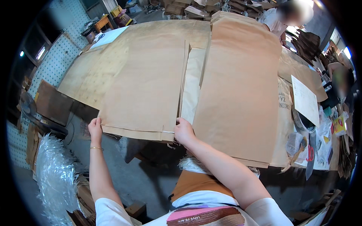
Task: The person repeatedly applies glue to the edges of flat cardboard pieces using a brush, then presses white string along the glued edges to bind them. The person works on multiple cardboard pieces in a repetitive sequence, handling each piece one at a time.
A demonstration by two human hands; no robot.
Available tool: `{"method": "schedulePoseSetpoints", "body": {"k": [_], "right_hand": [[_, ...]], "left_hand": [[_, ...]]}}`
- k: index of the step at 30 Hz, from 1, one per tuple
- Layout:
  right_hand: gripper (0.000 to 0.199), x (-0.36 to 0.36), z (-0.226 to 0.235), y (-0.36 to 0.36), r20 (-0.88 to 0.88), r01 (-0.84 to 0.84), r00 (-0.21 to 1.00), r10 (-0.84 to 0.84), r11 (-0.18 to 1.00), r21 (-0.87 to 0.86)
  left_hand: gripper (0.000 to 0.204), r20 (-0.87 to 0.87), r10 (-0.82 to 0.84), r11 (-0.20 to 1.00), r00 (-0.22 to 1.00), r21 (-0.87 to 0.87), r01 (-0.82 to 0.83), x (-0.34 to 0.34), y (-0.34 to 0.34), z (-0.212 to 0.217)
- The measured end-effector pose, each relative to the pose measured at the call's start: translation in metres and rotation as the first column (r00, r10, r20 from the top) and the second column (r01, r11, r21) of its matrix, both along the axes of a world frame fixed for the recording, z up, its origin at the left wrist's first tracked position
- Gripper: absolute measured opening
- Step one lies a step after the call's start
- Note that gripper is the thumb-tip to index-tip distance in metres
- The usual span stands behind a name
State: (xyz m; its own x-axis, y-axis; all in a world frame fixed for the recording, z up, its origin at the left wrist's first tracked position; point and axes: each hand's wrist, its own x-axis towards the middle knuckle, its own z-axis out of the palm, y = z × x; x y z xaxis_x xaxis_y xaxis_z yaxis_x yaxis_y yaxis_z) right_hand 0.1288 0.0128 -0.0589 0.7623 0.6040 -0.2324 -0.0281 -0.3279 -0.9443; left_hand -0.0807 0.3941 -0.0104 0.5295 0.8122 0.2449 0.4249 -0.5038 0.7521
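A large brown paper sheet [145, 86] lies flat over the left half of the table [81, 75], its near edge hanging just past the table's near edge. The left hand [95, 128] pinches that sheet at its near left corner, fingers curled over the paper's rim. The right hand [183, 131] grips the same near edge at the sheet's right corner, thumb on top and fingers closed under the fold, where a thin white string [168, 132] shows along the hem. A gold bracelet [96, 148] sits on the left wrist.

Just right of the held sheet, a paler cream sheet [193, 83] shows in a narrow strip, and beyond it a tall stack of brown paper [241, 98] runs from the near edge toward the far edge. Toward the table's right edge lie a white card [304, 100], a roll of tape [301, 122] and small tools on printed paper.

At the far right corner another person in a white shirt [274, 20] leans over the table. Crinkled clear plastic wrap [56, 177] stands on the floor below the table's left side.
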Motion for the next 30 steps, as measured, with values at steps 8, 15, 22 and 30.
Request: {"method": "schedulePoseSetpoints", "body": {"k": [8,15,22,30], "right_hand": [[0.021,-0.011,0.091,-0.225,0.332,-0.279,0.904,0.27,0.96,-0.022],[0.053,0.032,0.089,-0.475,0.632,0.597,0.712,0.306,0.208,-0.775],[0.042,0.027,0.073,-0.508,0.807,0.647,0.513,0.293,0.487,-0.587],[0.009,-0.017,0.095,-0.436,0.55,0.702,0.341,-0.762,0.596,0.391]], "left_hand": [[0.038,-0.153,0.348,0.492,0.925,0.87,-0.041,0.031,-0.063,0.004],[0.01,-0.215,-0.764,0.528,0.608,0.333,0.781,0.044,-0.35,-0.02],[0.01,-0.418,-0.863,0.258,0.284,0.119,0.959,0.062,-0.447,-0.104],[0.004,-0.429,-0.835,0.395,0.344,-0.032,0.918,0.056,-0.445,-0.1]]}}
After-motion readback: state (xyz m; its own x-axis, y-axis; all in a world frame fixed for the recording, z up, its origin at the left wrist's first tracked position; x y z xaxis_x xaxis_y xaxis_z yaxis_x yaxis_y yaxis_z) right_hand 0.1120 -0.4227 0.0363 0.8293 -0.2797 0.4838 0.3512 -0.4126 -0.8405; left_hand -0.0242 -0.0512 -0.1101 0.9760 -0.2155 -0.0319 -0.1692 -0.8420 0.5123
